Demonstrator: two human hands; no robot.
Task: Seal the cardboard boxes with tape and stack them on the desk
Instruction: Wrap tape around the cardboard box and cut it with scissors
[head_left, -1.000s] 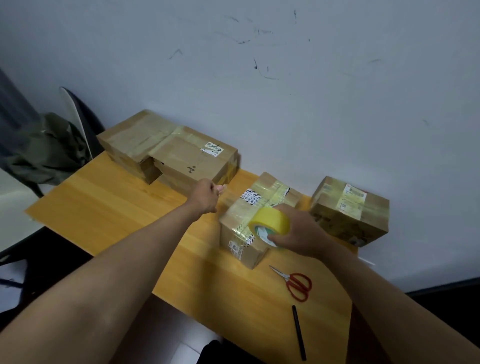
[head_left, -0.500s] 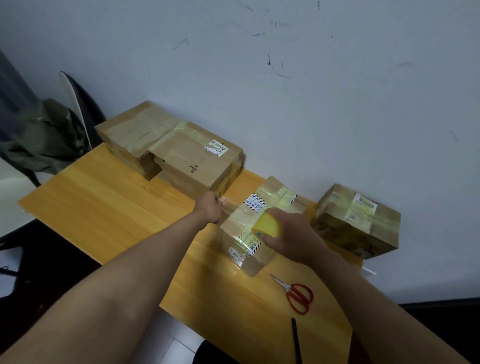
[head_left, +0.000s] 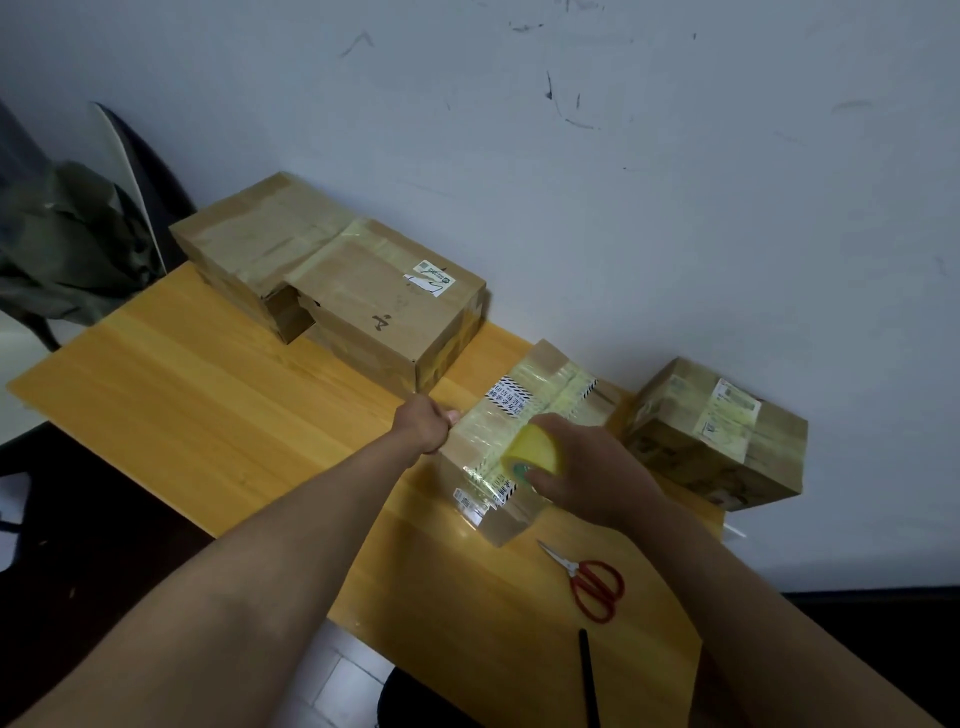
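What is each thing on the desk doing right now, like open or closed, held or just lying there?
Middle box: closed, being taped.
Tape roll: held on that box by the right hand.
Left hand: gripping the box's edge.
Scissors: closed, lying flat.
Right box: closed, taped.
Back boxes: closed.

I count four cardboard boxes on the desk (head_left: 218, 415): two (head_left: 270, 244) (head_left: 384, 312) at its far left, one (head_left: 519, 431) mid-desk, one (head_left: 717, 441) at its right. One tape roll (head_left: 535, 449), one pair of scissors (head_left: 592, 579), one black pen (head_left: 588, 675), two hands (head_left: 423, 423) (head_left: 587, 478).
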